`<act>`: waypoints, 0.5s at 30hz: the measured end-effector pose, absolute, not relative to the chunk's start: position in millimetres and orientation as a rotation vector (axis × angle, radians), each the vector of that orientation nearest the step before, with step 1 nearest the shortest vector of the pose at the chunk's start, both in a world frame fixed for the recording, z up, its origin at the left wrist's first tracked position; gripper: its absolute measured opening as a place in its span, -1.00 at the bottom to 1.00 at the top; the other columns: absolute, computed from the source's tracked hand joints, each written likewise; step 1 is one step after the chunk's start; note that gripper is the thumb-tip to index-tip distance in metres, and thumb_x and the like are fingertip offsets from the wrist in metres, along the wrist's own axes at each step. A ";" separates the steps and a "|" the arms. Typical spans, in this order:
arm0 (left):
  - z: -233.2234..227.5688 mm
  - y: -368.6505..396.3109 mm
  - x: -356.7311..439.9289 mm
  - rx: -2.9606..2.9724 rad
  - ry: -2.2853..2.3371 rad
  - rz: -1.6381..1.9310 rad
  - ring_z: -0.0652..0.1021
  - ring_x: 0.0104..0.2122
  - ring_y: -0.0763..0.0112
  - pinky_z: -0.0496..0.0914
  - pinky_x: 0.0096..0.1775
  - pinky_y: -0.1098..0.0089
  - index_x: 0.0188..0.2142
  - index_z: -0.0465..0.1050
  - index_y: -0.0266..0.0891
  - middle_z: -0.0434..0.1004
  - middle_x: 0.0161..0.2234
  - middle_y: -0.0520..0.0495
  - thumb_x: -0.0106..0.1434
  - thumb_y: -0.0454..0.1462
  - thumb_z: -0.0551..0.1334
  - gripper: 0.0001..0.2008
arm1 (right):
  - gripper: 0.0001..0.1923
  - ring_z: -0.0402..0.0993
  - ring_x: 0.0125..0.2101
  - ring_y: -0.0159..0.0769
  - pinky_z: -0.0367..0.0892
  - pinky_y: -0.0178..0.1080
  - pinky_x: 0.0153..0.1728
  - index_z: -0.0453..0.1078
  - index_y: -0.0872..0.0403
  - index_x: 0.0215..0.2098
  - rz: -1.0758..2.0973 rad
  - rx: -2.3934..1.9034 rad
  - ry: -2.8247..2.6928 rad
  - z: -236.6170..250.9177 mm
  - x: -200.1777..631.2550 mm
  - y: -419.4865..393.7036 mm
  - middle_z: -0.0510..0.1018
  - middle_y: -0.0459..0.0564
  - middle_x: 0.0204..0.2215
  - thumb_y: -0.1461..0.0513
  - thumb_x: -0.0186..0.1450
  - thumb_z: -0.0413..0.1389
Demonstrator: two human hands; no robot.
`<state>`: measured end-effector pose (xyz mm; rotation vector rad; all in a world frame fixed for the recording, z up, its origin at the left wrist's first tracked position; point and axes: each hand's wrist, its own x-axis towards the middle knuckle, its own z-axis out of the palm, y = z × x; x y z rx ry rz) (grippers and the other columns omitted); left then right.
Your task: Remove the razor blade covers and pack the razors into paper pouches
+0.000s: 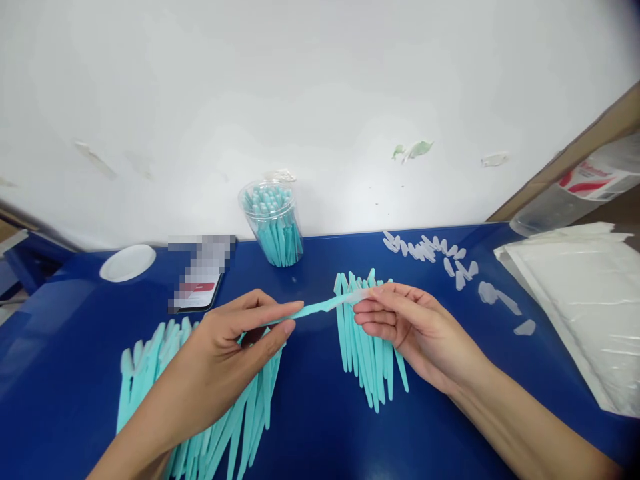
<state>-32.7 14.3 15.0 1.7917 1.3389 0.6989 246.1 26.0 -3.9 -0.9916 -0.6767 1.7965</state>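
Holds a teal razor (315, 309) slightly tilted across the centre of the frame, between both hands. Pinches the handle between thumb and forefinger of the left hand (220, 353), at centre left. Grasps the frosted clear cap (359, 295) at the razor's other end with the fingertips of the right hand (410, 327), just right of centre, with the remaining fingers curled loosely below. Cannot tell from this view whether fully seated or only partly over the head.

Looks, as a judgement, partway along. Perhaps done: the bundle of razors standing on end in the clear cup (249, 217), at upper centre, packed close together. Evidently left: the scatter of loose caps (420, 250) at upper right, curving down toward the right edge of the blue table (310, 407). Between these, two heaps: a middle pile of razors (367, 353) right of centre, behind and below the right hand, and a larger left pile of razors (147, 370) at lower left, partly hidden by the left hand and forearm. Too unclear at the heads to say for certain which heap counts as finished.

Also in sight: a round white lid (127, 263) and a partly blurred phone (207, 293) at middle left, a white packet (575, 293) and a plastic bottle (550, 203) at far right.
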 end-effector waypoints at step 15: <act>23.9 -0.8 -10.0 2.126 1.316 0.598 0.47 -0.39 0.49 0.27 -0.45 0.46 0.04 0.67 0.13 0.52 -0.33 0.07 0.49 -0.16 0.24 -0.76 | -0.72 0.72 -0.36 -0.36 0.62 -0.36 -0.28 0.64 0.08 -0.32 1.854 -1.042 -1.119 1.1 244.1 17.4 0.74 -0.01 -0.36 0.03 0.36 0.36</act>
